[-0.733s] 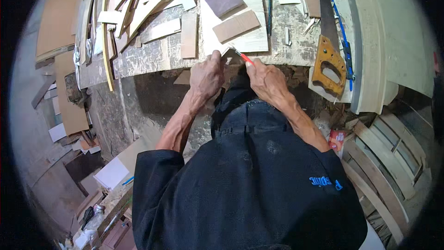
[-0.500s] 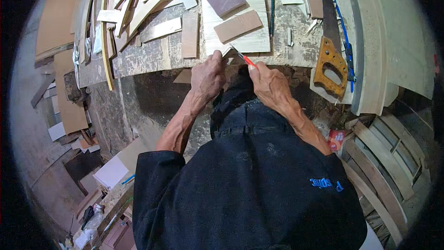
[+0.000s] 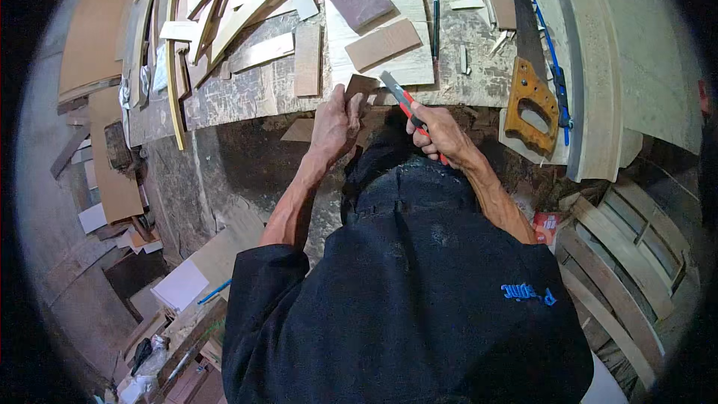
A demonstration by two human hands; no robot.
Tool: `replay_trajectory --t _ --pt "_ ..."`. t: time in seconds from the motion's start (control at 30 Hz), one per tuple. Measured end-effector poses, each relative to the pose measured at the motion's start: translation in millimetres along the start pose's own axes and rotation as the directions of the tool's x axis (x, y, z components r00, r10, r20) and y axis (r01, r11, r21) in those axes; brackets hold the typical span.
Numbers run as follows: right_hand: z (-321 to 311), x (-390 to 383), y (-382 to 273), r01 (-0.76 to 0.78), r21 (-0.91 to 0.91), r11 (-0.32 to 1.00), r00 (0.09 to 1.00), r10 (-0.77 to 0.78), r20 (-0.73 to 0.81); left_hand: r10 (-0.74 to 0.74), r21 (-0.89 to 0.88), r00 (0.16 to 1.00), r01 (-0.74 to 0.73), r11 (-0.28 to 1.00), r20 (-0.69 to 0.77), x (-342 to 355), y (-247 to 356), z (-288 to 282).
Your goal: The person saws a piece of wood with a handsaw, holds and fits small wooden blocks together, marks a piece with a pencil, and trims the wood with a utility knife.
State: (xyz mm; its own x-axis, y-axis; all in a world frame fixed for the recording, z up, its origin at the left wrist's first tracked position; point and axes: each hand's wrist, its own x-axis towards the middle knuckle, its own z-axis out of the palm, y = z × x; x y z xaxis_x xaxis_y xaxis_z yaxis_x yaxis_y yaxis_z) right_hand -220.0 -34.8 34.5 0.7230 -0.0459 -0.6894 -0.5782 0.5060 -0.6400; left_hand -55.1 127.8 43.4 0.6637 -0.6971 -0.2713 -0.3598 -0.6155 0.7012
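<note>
My left hand (image 3: 338,123) is closed on a small dark brown wood piece (image 3: 362,85) at the front edge of the workbench (image 3: 247,97). My right hand (image 3: 443,135) grips a red-and-black utility knife (image 3: 407,103). Its blade points up and to the left, a little to the right of the wood piece and apart from it. Just beyond both hands lies a pale wooden board (image 3: 413,9). On it rest a brown rectangular wood block (image 3: 383,44) and a purplish-brown square block (image 3: 359,0).
A dark pencil (image 3: 436,26) lies beside the pale board. Farther right are a handsaw with a wooden handle (image 3: 532,108) and a blue cord-like item (image 3: 559,78). Wood strips (image 3: 262,52) crowd the bench's left side. Curved wooden frames (image 3: 624,254) stand at lower right.
The wood piece in my left hand has turned, showing its broad dark face. The knife has drawn back slightly to the right, and more of its blade and handle shows.
</note>
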Motion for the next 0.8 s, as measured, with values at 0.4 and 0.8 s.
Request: replay_trajectory --t 0.4,0.8 --pt "21 -7 -8 0.255 -0.674 0.694 0.851 -0.492 -0.185 0.155 0.317 0.985 -0.122 0.94 -0.08 -1 0 3" --pt "4 -8 -4 0.021 -0.09 0.996 1.0 -0.022 -0.011 0.147 0.135 0.984 -0.133 0.982 -0.098 -1 -11 8"
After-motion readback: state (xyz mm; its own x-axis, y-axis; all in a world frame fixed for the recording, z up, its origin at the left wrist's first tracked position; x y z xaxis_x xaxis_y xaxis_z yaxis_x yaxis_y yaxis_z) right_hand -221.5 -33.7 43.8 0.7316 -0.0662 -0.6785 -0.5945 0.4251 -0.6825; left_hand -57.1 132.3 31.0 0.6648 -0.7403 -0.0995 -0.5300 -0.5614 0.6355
